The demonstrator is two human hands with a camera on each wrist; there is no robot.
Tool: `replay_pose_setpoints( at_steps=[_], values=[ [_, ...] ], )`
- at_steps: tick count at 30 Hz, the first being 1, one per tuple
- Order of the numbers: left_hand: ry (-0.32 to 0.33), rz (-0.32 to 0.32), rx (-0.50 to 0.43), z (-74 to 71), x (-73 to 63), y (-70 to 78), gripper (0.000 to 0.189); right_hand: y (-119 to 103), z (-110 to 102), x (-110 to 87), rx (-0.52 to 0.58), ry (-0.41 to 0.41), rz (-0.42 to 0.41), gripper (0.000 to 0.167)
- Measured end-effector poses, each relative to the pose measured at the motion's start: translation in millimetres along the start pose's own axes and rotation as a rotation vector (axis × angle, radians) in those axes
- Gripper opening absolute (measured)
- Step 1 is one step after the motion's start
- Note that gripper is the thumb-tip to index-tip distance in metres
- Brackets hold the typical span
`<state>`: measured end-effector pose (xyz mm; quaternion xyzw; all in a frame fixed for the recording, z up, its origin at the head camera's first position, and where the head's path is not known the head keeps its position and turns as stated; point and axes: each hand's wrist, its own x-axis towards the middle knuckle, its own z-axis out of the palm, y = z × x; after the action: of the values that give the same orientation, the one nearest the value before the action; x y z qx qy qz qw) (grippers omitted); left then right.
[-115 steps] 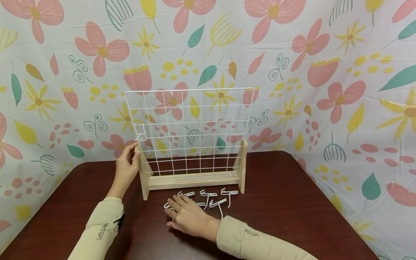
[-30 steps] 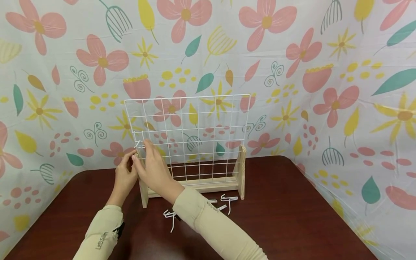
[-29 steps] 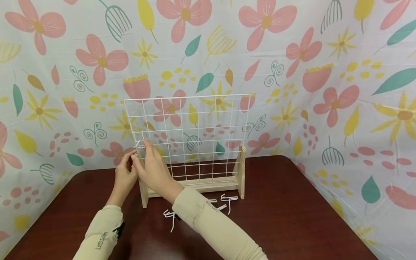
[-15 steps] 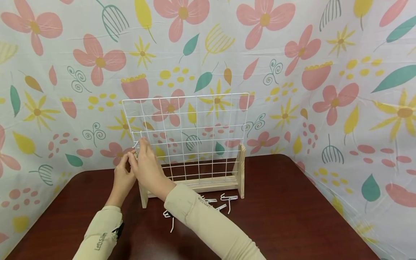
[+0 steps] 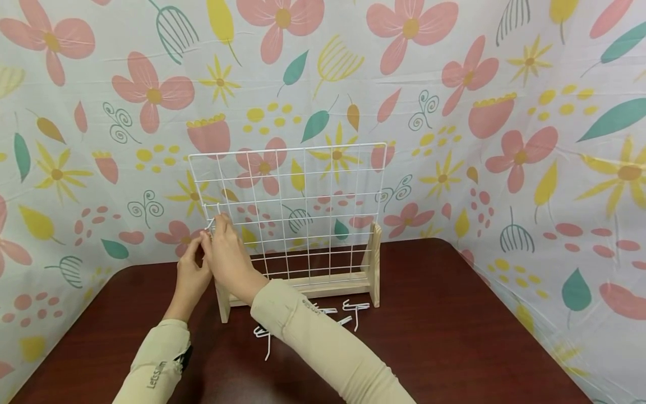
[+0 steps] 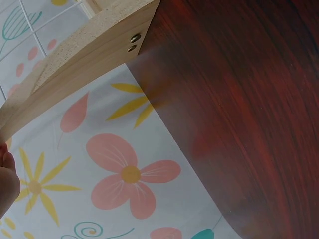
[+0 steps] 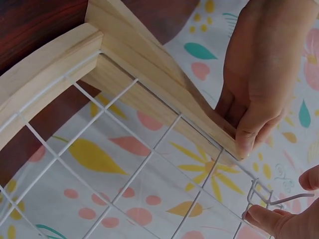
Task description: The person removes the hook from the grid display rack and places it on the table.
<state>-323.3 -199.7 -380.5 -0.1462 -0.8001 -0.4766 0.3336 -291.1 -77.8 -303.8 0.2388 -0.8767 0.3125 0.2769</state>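
Note:
A white wire grid stands upright in a pale wooden stand. My left hand grips the top of the stand's left upright, thumb on one side and fingers on the other. On the grid's left edge, just above that upright, hangs a white wire hook. My right hand is at this hook; in the right wrist view a fingertip touches its base. Another digit stays apart on the far side of its prong. Only a sliver of the left hand shows in the left wrist view.
Several loose white hooks lie on the dark red-brown table in front of the stand, some partly hidden by the right sleeve. A flower-print curtain closes the back and right side.
My right hand has left the loose hooks on the table and gone up and left to the hook on the grid, then shifted slightly left there. My left hand keeps its place.

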Motion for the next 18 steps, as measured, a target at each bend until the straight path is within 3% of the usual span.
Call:
replay_pose_setpoints(
  at_steps=[5,14,18],
  values=[
    [-0.008,-0.01,-0.012,-0.7,-0.2,0.9,0.029,-1.4,0.5,1.7,-0.052,0.021,-0.02,0.039],
    [-0.002,0.04,-0.092,1.1,-0.9,0.9,0.031,-2.1,1.9,1.7,-0.175,0.088,-0.091,0.027],
    [-0.014,0.027,-0.093,1.1,-0.4,-0.2,0.033,-2.0,1.7,2.2,-0.213,0.086,-0.107,0.022]
  ],
)
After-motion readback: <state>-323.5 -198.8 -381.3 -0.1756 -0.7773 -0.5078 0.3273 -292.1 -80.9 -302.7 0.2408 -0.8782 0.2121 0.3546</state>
